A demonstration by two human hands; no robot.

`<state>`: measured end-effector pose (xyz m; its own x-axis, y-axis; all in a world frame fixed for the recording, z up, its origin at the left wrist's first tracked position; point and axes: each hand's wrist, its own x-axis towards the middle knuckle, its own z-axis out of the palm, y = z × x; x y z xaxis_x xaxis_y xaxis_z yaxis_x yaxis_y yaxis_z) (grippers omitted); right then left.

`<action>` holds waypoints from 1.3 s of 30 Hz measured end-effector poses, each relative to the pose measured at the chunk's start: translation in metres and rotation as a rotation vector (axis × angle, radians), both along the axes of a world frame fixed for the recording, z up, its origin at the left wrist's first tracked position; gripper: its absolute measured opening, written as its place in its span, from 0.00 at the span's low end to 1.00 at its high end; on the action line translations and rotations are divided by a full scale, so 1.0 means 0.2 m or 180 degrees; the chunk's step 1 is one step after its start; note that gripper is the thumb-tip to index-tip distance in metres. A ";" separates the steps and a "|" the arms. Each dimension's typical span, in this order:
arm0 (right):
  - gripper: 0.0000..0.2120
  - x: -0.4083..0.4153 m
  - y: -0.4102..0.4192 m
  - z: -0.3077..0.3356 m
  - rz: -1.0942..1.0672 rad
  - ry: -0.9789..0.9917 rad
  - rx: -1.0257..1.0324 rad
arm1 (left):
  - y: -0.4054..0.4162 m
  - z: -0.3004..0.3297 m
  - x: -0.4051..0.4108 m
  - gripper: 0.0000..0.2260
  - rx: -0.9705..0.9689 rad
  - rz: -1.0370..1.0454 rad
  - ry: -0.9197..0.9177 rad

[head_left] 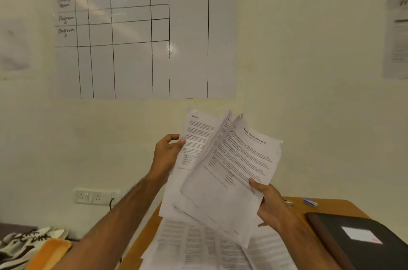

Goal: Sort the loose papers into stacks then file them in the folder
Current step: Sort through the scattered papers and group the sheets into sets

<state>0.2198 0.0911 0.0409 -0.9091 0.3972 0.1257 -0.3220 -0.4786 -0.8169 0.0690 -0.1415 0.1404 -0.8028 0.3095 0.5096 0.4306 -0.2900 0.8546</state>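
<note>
I hold a fanned bunch of printed papers (229, 170) up in front of the wall. My left hand (166, 154) pinches the left edge of the back sheets. My right hand (270, 205) grips the lower right edge of the front sheet, which carries a title and dense text. More printed papers (198, 245) lie spread on the wooden table (331, 206) below. A black folder (362, 238) with a white label lies shut on the table at the right.
A blue and white pen (310, 202) lies near the table's far edge. A wall socket (90, 196) sits low on the left. White sneakers (24, 245) and an orange object (49, 252) are at lower left. A gridded whiteboard (143, 26) hangs above.
</note>
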 end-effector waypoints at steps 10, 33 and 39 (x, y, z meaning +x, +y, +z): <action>0.12 0.06 0.03 0.06 -0.0701 -0.0383 0.0957 | 0.04 -0.15 0.03 0.10 -0.0277 -0.0167 -0.0022; 0.24 0.37 0.26 -0.40 -0.0806 -0.0869 0.1880 | 0.38 -0.91 0.31 0.17 -0.1573 -0.1350 -0.0278; 0.24 0.35 0.42 -0.38 -0.1344 -0.0994 0.1501 | 0.25 -1.07 0.06 0.10 -0.1942 0.0121 -0.0562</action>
